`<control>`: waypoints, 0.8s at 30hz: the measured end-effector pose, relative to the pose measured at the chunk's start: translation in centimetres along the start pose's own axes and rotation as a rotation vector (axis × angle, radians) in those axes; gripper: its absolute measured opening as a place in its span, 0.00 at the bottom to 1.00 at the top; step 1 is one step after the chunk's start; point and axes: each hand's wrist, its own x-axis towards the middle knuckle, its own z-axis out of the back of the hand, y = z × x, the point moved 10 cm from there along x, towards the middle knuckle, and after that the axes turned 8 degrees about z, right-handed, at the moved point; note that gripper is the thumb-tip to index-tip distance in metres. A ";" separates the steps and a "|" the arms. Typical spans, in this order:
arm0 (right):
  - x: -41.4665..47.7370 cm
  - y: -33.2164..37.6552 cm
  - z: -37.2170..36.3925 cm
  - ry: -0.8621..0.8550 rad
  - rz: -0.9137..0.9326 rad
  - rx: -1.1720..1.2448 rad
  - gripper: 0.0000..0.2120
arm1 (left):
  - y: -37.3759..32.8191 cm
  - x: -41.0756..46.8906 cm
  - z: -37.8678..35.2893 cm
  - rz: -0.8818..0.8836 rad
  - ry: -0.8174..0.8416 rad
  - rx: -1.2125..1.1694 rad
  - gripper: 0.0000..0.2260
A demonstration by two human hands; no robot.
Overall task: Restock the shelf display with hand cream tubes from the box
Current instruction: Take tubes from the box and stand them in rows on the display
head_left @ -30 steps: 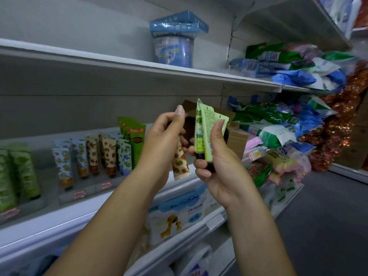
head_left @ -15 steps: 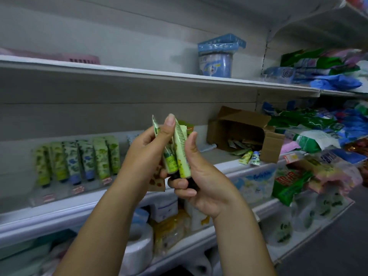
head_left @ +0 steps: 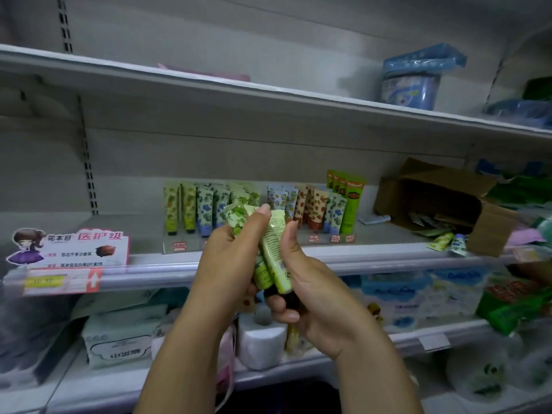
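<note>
While the left hand (head_left: 228, 261) and right hand (head_left: 313, 294) are clutching green tubes (head_left: 273, 249), a sign (head_left: 74, 249) is showing "花本目 医护级". The tubes' print is reading too blurred.

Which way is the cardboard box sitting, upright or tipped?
Tipped on its side: the cardboard box opens sideways, flaps spread, two tubes lying at its mouth.

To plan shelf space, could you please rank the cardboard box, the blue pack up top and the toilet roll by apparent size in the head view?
1. cardboard box, clearly largest.
2. blue pack, next.
3. toilet roll, smallest as it looks. Distances from the camera differ, so true sizes are unsure.
</note>
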 end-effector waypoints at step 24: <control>1.7 -3.6 4.9 -0.120 -0.115 0.223 0.25 | 7.0 3.3 0.1 0.178 -0.206 -0.803 0.14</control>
